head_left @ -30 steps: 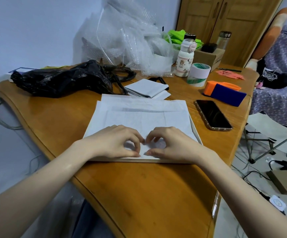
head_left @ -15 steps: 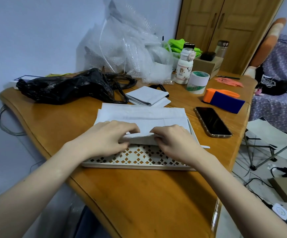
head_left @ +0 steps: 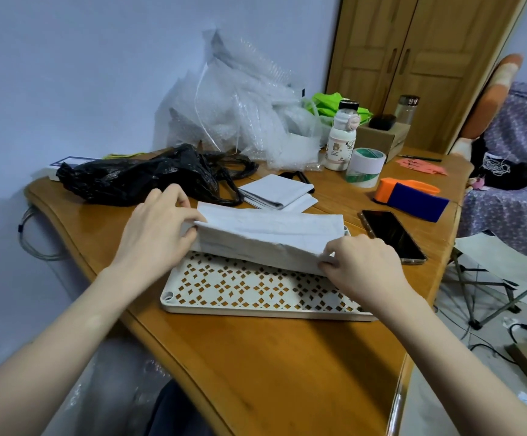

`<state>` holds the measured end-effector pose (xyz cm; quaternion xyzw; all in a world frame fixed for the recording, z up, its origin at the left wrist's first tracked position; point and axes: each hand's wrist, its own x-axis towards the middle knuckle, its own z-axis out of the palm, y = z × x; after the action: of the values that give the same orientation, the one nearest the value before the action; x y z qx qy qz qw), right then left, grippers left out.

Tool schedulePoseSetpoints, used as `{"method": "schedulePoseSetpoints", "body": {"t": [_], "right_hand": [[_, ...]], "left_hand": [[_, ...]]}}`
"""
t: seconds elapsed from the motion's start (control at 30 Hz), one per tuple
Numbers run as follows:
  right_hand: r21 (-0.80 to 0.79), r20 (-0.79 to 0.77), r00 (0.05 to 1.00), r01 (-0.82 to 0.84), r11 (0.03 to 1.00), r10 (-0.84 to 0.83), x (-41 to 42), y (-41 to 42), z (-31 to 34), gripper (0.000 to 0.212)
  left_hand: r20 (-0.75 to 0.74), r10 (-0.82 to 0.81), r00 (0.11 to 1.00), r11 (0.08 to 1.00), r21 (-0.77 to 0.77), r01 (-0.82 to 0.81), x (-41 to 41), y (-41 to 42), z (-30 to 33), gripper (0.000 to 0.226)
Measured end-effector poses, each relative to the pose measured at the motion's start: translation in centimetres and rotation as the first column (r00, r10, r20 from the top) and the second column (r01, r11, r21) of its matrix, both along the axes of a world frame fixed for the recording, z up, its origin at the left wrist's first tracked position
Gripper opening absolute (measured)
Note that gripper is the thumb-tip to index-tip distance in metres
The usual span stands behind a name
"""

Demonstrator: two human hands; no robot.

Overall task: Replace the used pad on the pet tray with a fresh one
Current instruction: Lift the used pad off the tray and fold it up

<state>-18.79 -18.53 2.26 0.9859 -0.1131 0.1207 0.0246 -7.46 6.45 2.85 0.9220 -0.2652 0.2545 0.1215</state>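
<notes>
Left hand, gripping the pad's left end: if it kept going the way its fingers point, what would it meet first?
Probably the black plastic bag, just beyond the left hand; depth is hard to judge.

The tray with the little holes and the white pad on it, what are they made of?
The tray looks like cream plastic: smooth, matte, with neat cut-out diamonds. The pad seems a soft papery sheet; it creases and folds where both hands grip it.

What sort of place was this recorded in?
Probably a room in a home: a wooden table cluttered with bubble wrap, tape and a phone, a wooden wardrobe behind, and a cloth-draped seat beside it.
</notes>
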Motion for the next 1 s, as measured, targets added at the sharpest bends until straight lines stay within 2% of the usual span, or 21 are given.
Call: {"method": "schedulePoseSetpoints", "body": {"t": [0.1, 0.2, 0.27, 0.37, 0.47, 0.57, 0.63, 0.7, 0.77, 0.83, 0.9, 0.97, 1.0], "right_hand": [[0.052, 0.024, 0.999, 0.043, 0.998, -0.044, -0.6, -0.9, 0.2, 0.030], [0.144, 0.050, 0.994, 0.087, 0.986, -0.095, -0.9, -1.7, 0.1, 0.035], [0.226, 0.068, 0.993, 0.081, 0.971, -0.098, -1.0, -2.0, 0.2, 0.036], [0.371, 0.115, 0.991, 0.022, 0.928, -0.069, -1.2, -1.9, 0.5, 0.031], [0.482, 0.240, 0.967, -0.041, 0.875, -0.087, -1.3, -1.3, 0.7, 0.033], [0.542, 0.412, 0.900, -0.117, 0.832, -0.142, -1.2, -0.8, 1.1, 0.038], [0.516, 0.499, 0.853, -0.153, 0.843, -0.151, -0.9, -0.3, 1.1, 0.027], [0.487, 0.553, 0.822, -0.183, 0.854, -0.140, -0.4, 0.1, 1.2, 0.005], [0.498, 0.573, 0.809, -0.216, 0.840, -0.131, 0.0, 0.6, 1.1, 0.025], [0.485, 0.627, 0.772, -0.287, 0.826, -0.100, 0.2, 1.2, 1.3, 0.044], [0.451, 0.696, 0.714, -0.354, 0.820, -0.075, 0.4, 2.0, 1.5, 0.058], [0.418, 0.758, 0.650, -0.426, 0.803, -0.050, 0.5, 2.5, 1.7, 0.067], [0.396, 0.785, 0.619, -0.460, 0.795, -0.034, 0.5, 2.7, 1.9, 0.069]], "left_hand": [[-0.031, 0.060, 0.998, 0.992, -0.105, -0.062, -0.1, 0.1, 0.3, 0.014], [-0.130, 0.105, 0.986, 0.983, -0.134, -0.122, 0.0, 0.2, 0.3, 0.021], [-0.209, 0.088, 0.974, 0.984, -0.136, -0.118, 0.1, 0.3, 0.3, 0.025], [-0.284, 0.003, 0.959, 0.973, -0.219, -0.067, 0.0, 0.0, 0.4, 0.018], [-0.248, -0.003, 0.969, 0.958, -0.279, -0.068, -0.2, -0.6, 0.7, 0.017], [-0.226, -0.025, 0.974, 0.927, -0.370, -0.063, -1.1, -1.7, 1.8, 0.023], [-0.216, -0.073, 0.974, 0.881, -0.471, -0.039, -2.0, -2.6, 2.6, 0.029], [-0.200, -0.111, 0.973, 0.835, -0.549, -0.018, -2.7, -3.5, 2.9, 0.031], [-0.259, -0.158, 0.953, 0.812, -0.584, -0.024, -3.3, -4.3, 2.9, 0.022], [-0.394, -0.217, 0.893, 0.782, -0.618, -0.082, -3.4, -5.0, 2.6, 0.015], [-0.529, -0.350, 0.773, 0.657, -0.727, -0.200, -3.5, -5.6, 2.2, 0.028], [-0.580, -0.546, 0.605, 0.427, -0.814, -0.395, -3.3, -6.1, 1.9, 0.043], [-0.577, -0.630, 0.520, 0.334, -0.805, -0.490, -3.3, -6.2, 1.6, 0.047]]}}
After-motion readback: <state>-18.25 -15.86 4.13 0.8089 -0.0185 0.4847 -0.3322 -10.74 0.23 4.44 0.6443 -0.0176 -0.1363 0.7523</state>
